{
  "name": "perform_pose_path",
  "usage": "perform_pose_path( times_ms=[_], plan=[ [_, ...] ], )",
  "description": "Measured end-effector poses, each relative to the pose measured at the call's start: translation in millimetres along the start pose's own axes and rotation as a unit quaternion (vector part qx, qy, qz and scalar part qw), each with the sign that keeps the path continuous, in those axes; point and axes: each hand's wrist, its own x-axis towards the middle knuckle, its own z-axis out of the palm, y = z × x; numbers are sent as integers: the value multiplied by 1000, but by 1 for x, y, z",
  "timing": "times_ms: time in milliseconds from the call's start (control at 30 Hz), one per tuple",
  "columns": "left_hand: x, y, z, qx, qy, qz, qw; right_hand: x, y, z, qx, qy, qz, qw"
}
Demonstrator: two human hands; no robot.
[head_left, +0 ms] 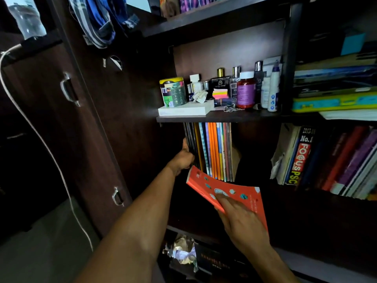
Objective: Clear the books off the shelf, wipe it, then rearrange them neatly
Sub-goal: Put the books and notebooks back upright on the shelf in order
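Gripping an orange paperback [234, 193] flat under its fingers, your right hand [242, 223] holds the book tilted in front of the shelf opening, its spine end raised toward the row beyond. Thin and soft-covered, it looks light and likely to flex, so a hold near the spine should keep it from drooping. Farther in, your left hand [183, 158] reaches to the left end of the upright books [212, 150], thumb up against the outermost dark spine; whether its fingers have closed on a volume cannot be told in the shadow. Those slim, glossy books stand packed together under the shelf board [204, 119], filling only the left of the bay, and may slip or fan out if pulled singly; pinching several at mid-height looks safer. Beyond, bottles [245, 90] and a printed tin [173, 91] crowd the shelf above, and thicker books [326, 158] lean in the right-hand bay.
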Motion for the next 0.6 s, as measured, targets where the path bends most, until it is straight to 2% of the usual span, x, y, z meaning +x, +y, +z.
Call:
perform_pose_path(
  times_ms=[133,267,300,400,467,533,600],
  plan=[
    [-23,-4,-2,-75,33,16,997,0,-3,-5,6,16,-5,1000],
    [-86,-29,9,-232,167,-10,958,-3,1,1,29,59,-12,998],
    [-110,-35,16,-262,156,-9,952,-4,2,2,37,77,-19,996],
    [-180,-39,45,-331,40,27,942,-4,3,4,34,112,-58,991],
    [-204,-36,67,-318,18,36,947,-4,4,6,21,103,-86,991],
    [-210,-34,85,-297,59,23,953,-4,5,10,18,75,-103,992],
    [-205,-32,89,-306,146,-8,941,-4,6,11,11,40,-102,994]
  ],
)
